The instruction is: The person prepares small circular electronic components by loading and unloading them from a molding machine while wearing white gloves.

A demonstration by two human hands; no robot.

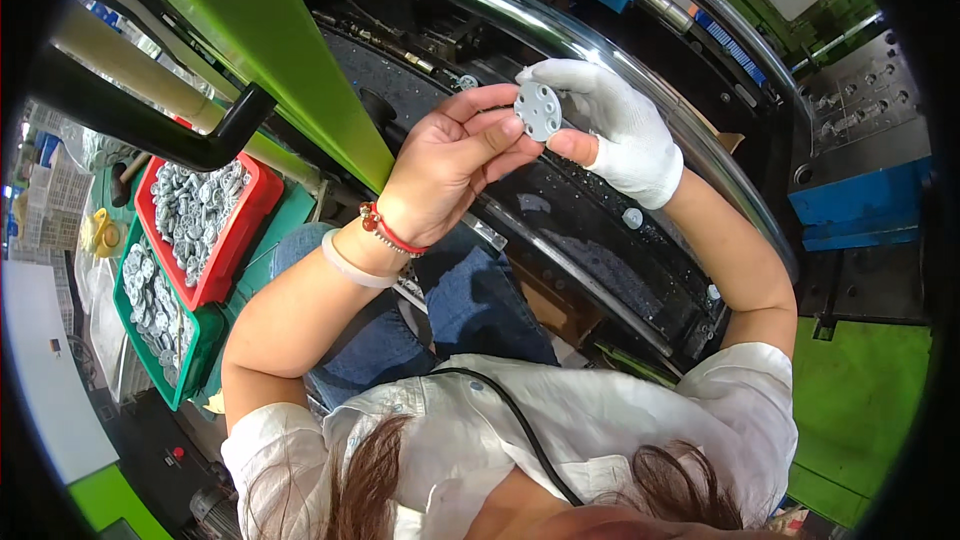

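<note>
A small round grey plastic disc (540, 110) with several holes is held up between both hands in front of a machine. My left hand (455, 155) is bare, with a red bead bracelet and a pale bangle at the wrist; its thumb and fingers pinch the disc's left edge. My right hand (612, 128) wears a white glove with the thumb tip bare and grips the disc's right side from behind. My blue-jeaned knees and white shirt show below.
At the left, a red tray (256, 208) heaped with grey discs rests over a green tray (196, 342) holding more. A green machine beam (270, 40), a black handle bar (150, 130), a chrome rod (600, 45) and a blue block (850, 202) surround the hands.
</note>
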